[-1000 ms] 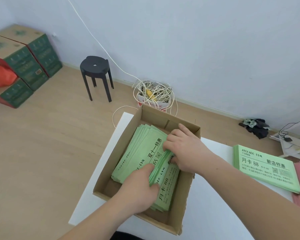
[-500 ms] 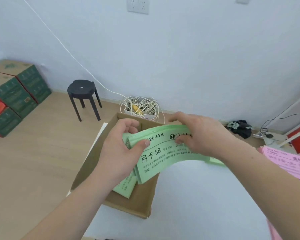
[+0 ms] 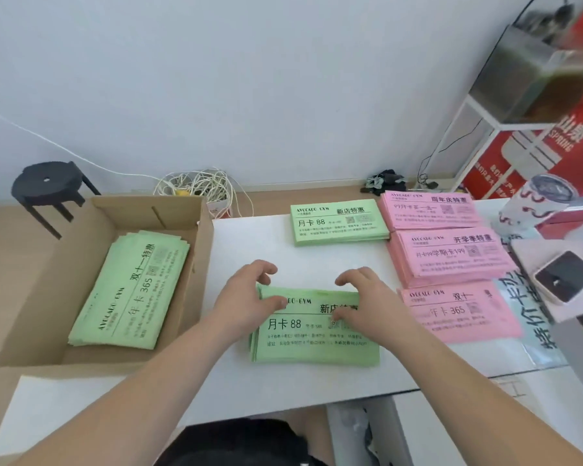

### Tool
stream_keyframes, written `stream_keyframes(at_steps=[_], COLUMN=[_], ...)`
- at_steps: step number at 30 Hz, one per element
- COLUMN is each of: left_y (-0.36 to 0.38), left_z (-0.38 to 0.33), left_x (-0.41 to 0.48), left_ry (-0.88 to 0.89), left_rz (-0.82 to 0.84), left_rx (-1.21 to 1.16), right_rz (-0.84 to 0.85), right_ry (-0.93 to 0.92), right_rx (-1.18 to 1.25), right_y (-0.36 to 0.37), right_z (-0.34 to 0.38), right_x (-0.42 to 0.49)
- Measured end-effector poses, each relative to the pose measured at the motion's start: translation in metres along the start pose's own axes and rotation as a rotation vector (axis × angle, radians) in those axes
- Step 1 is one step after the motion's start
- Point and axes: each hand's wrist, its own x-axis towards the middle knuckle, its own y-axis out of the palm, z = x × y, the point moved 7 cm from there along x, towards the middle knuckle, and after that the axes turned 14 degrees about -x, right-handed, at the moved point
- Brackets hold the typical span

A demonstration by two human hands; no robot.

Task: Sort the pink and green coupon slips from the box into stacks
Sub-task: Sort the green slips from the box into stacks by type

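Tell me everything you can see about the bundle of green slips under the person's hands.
The green bundle is a thick stack of pale green paper slips lying flat on the white table, just right of the cardboard box. The top slip has black print, including "月卡 88" and part of a gym name. The edges are slightly fanned at the left. The left hand and right hand rest on its upper corners, fingers curled over the far edge. The nearest pink stack lies just to its right.

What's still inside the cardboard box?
The cardboard box holds one fanned pile of green slips printed 365, lying flat on its bottom. No pink slips show. Whatever lies beneath the top green sheets is covered, so the pile's lower contents cannot be seen.
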Motion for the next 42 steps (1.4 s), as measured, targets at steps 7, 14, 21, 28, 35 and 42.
stream_keyframes(at_steps=[7,14,21,28,35,42], left_y=[-0.002,0.005,0.027,0.043,0.011,0.001], left_z=[0.025,0.048,0.016,0.021,0.056,0.046], left_x=[-0.016,-0.079,-0.100,-0.108,-0.088,-0.083], left_ry=[0.031,-0.156,0.046,0.143,-0.315,-0.303], left_rz=[-0.138,-0.246,-0.119,0.085,-0.043,-0.094], left_rx=[0.159,-0.256,-0.255,-0.294,-0.579,-0.556], right_rz=[-0.006,-0.022,0.109,0.046,0.027,0.059], right_ry=[0.002,-0.092,0.138,0.260,0.338,0.347], right_rx=[-0.040,0.099,0.527,0.585,0.413,0.336], right_y=[0.027,0.046,0.039,0.040,0.032,0.028], right_z=[-0.001,0.034,0.034,0.034,0.051,0.061], right_x=[-0.016,-0.041,-0.036,-0.035,-0.033,-0.031])
